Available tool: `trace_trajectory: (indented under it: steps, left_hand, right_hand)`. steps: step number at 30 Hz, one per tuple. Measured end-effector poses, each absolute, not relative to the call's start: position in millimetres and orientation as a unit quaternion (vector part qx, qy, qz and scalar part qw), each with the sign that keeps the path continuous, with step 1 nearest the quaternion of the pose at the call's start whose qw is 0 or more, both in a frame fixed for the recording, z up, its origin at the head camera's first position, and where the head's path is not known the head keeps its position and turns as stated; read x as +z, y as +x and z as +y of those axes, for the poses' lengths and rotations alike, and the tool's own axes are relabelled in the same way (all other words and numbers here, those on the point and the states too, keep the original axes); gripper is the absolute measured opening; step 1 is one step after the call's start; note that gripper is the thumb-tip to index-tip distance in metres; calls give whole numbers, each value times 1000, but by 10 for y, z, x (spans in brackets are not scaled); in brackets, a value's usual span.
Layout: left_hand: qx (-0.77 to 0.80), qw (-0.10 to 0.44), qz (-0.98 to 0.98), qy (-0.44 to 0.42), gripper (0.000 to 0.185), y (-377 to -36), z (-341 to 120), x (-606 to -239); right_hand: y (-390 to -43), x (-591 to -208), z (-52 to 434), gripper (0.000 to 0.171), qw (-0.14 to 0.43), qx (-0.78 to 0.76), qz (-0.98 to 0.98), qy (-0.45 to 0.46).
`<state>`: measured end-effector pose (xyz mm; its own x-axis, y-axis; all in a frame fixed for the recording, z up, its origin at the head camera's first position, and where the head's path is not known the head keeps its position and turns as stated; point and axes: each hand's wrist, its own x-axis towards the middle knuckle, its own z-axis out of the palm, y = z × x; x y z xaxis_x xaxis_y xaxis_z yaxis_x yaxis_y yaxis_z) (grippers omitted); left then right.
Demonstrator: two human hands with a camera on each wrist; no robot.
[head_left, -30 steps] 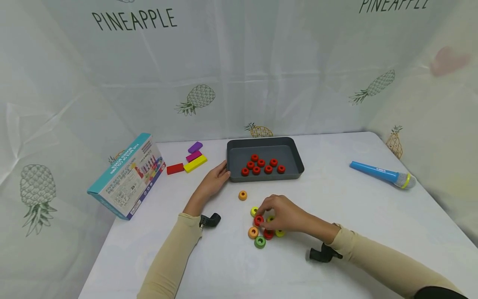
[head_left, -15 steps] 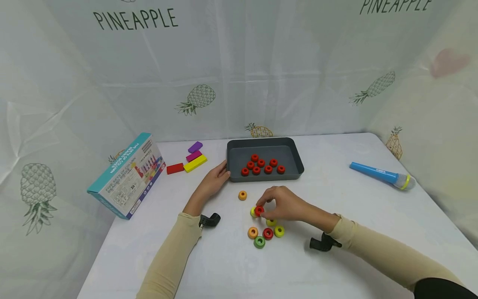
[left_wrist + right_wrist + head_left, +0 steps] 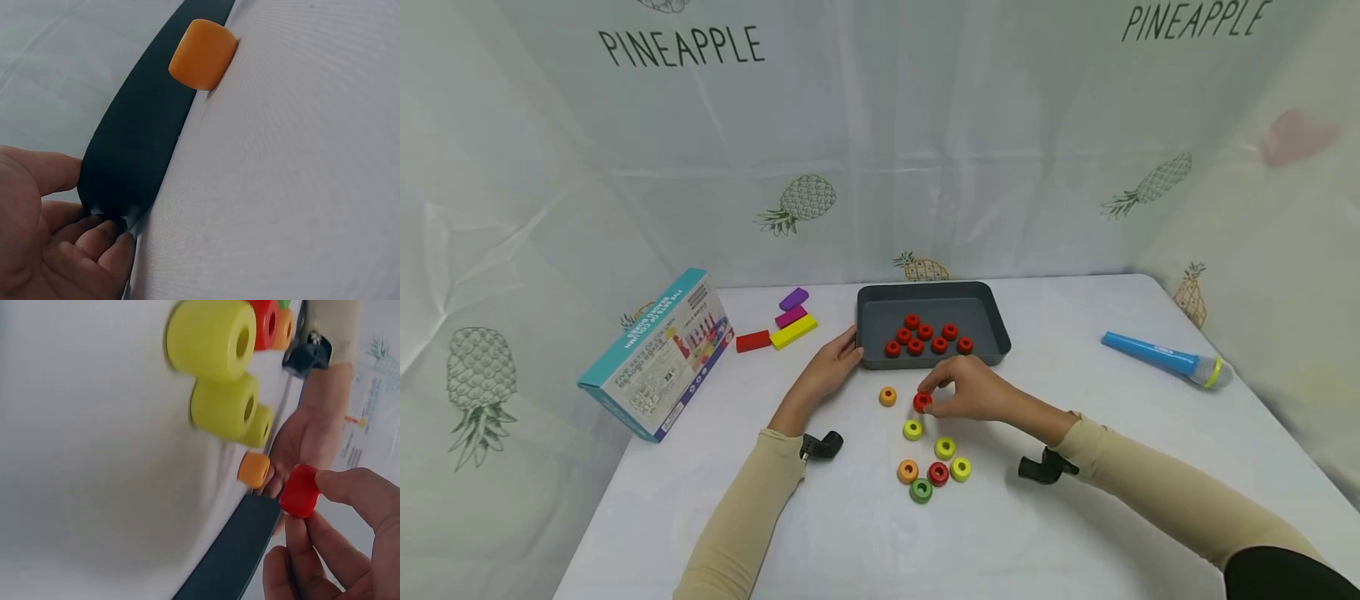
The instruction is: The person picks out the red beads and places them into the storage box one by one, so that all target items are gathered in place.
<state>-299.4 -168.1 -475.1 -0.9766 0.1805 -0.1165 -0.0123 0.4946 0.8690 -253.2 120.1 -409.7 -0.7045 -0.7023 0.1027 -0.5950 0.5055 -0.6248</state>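
My right hand [image 3: 973,390] pinches a red bead [image 3: 300,490] with a hole through it between thumb and fingers, just in front of the dark grey tray [image 3: 880,310]. Several red beads [image 3: 925,332] lie inside that tray. At its left end, my left hand [image 3: 69,231] grips the near corner, thumb on one side and fingers curled at the other. An orange bead [image 3: 887,396] sits on the table between the hands. Closer to me are several yellow beads [image 3: 945,448], another orange bead [image 3: 907,472], a red bead [image 3: 937,474] and a green bead [image 3: 921,490].
Left of the tray lie a purple block [image 3: 793,299], a magenta block [image 3: 791,317], a yellow block [image 3: 793,331] and a red block [image 3: 753,341]. A toy box [image 3: 658,354] leans at the left table edge. A blue microphone [image 3: 1165,359] lies far right.
My right hand has lifted the red bead out of the near group and carried it forward, past the yellow bead, toward the tray. The left hand has stayed at the tray's corner.
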Motion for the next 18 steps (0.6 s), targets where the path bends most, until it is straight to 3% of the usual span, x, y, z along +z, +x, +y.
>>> trace_trajectory:
  steps: [18]
  left_hand:
    - [502, 91, 858, 54, 63, -2987, -1679, -4755]
  right_hand:
    - [-2918, -3999, 1197, 22, 46, -324, 883, -336]
